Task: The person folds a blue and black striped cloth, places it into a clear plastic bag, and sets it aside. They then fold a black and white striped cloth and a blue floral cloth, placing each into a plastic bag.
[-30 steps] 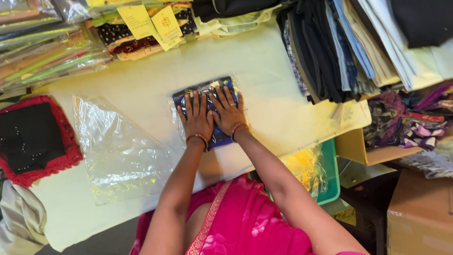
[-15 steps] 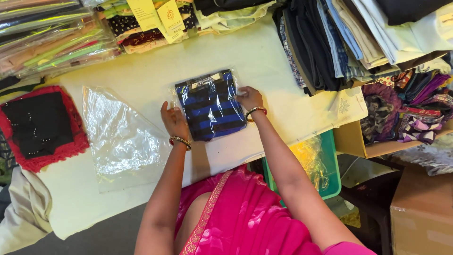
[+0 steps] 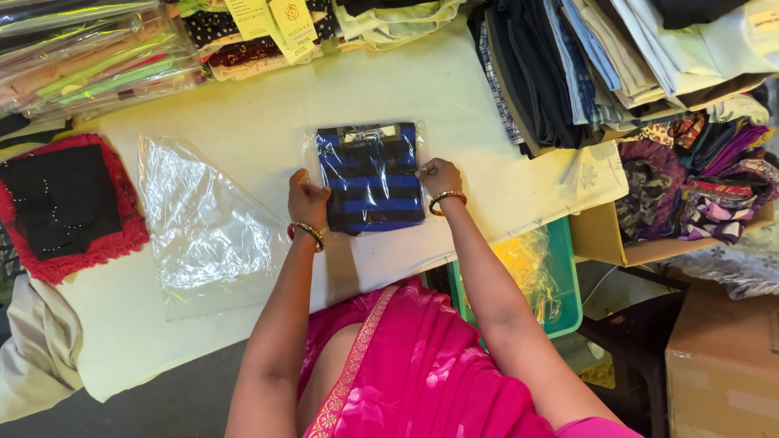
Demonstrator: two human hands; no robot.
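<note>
Left hand: our left hand [image 3: 307, 200] is curled, gripping the left edge of the bagged blue-and-black striped garment [image 3: 371, 178].
Right hand: our right hand [image 3: 438, 176] pinches the bag's right edge, fingers closed on the film.
Garment: it lies flat, mid-table [image 3: 268, 105], between our hands.
Slip risk: we judge the glossy film could slide from our pinch.
Crowding risk: the empty clear bag [image 3: 207, 223] lies just beside our left wrist, so a sweep could drag it off.
</note>
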